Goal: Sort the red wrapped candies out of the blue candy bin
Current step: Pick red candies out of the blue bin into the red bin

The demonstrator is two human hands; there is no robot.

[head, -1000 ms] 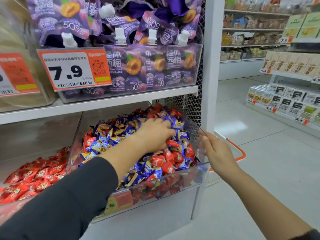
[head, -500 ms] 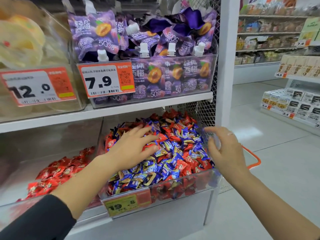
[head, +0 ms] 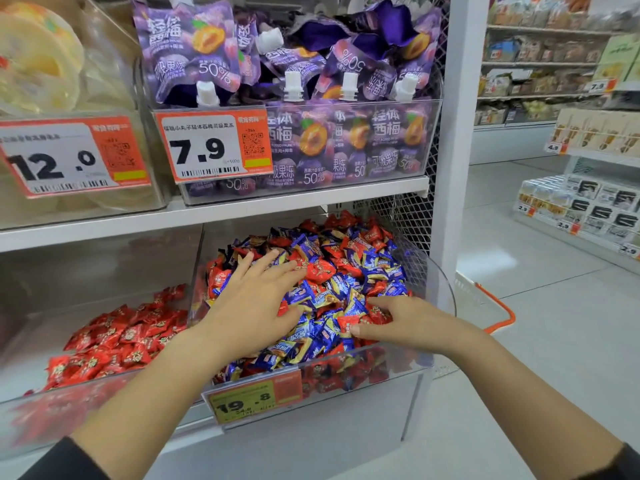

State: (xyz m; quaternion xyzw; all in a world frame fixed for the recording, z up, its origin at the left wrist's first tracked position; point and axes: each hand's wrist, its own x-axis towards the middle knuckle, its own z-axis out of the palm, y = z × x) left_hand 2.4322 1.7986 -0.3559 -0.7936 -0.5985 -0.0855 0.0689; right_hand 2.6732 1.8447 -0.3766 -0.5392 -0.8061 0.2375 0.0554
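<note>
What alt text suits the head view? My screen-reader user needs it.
Left hand lies spread on mixed red and blue candies in a clear bin; right hand pinches a red candy. Another bin alongside holds only red.

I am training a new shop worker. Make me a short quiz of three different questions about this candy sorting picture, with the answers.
1. True or false: the left hand lies flat with spread fingers on the mixed bin.
2. Multiple choice: the right hand fingers touch A) a price tag, B) a red candy, C) a purple pouch.
3. Fill in: the bin holding only red candies stands to the ____ of the mixed bin.

Key: 1 true; 2 B; 3 left.
</note>
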